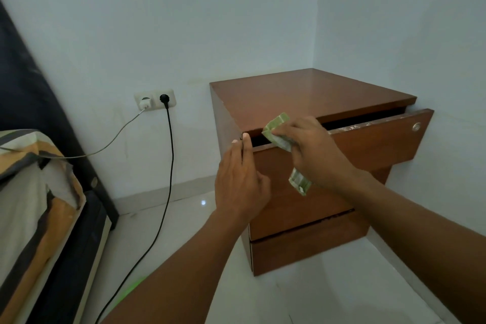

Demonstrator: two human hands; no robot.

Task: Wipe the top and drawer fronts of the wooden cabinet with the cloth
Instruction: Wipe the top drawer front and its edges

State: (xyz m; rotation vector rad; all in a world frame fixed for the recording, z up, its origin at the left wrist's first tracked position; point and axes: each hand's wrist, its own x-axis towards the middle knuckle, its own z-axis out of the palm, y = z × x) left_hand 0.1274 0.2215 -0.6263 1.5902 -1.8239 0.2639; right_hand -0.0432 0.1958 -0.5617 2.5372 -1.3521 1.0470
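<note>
A brown wooden cabinet (310, 95) stands in the corner of the room. Its top drawer (381, 144) is pulled partly out, with a dark gap under the top and a round lock at its right end. My right hand (318, 150) grips a folded green cloth (277, 130) and presses it on the drawer's upper edge; one end of the cloth hangs down below the hand. My left hand (240, 181) rests flat against the drawer's left front corner, fingertips at the edge. A lower drawer front (302, 247) is closed.
A bed with a patterned cover (34, 192) and dark frame stands at the left. A wall socket (155, 99) holds a white charger and a black plug; their cables run down over the white tiled floor (184, 231). Walls hem the cabinet behind and at the right.
</note>
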